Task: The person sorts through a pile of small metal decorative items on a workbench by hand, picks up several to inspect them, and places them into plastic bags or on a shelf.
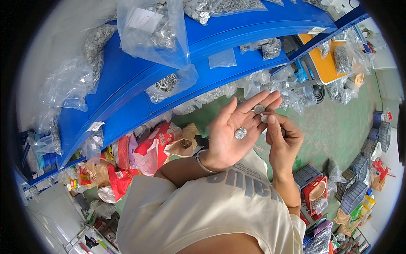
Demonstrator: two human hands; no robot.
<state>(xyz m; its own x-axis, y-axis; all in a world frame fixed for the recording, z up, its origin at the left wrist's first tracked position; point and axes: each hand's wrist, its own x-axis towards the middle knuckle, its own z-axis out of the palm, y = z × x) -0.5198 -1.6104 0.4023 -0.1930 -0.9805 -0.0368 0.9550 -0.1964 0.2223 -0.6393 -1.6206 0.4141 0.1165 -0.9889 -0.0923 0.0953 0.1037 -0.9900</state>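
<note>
Palm up and fingers stretched out, my left hand (226,142) bears small round silver metal discs. One disc (240,133) lies in the middle of the palm, and another disc (259,109) rests on the fingers. From the right, my right hand (287,137) reaches over those fingers. Its thumb and index finger pinch a further small metal disc (264,119), right beside the one on the fingers. The other fingers of my right hand are curled in, and what may lie under them is hidden.
Ahead and to the left runs a blue shelf rack (249,27) with clear bags of metal parts (167,38). Red and brown bags (156,148) crowd beneath it. An orange table (323,63) stands at the far right. Grey crates (354,197) and a red basket (315,192) line the right.
</note>
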